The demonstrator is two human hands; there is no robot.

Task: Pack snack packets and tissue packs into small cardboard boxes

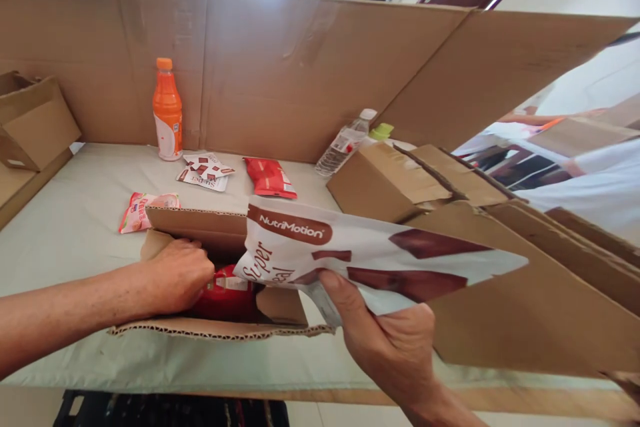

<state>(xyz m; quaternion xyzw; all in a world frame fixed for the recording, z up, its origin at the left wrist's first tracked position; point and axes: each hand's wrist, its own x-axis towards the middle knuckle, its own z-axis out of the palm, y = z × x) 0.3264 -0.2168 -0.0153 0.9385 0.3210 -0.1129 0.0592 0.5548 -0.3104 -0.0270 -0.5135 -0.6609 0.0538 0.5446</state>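
A white NutriMotion pouch [365, 255] with brown blocks printed on it is gripped between the thumb and fingers of my right hand [387, 340]. It is held tilted on its side over the right end of an open cardboard box [220, 332]. Inside that box lies a shiny red package [227, 297], partly hidden. My left hand [183, 273] reaches into the box at its left side, next to the red package. Its fingers are curled down, and whatever they hold is out of sight.
Behind the box are an orange bottle [168, 110], white-and-brown packets [205, 172], a red packet [270, 177] and a pink packet [145, 211]. A clear bottle [345, 143] leans by cardboard boxes [500, 280] on the right. A cardboard wall [300, 67] closes the back.
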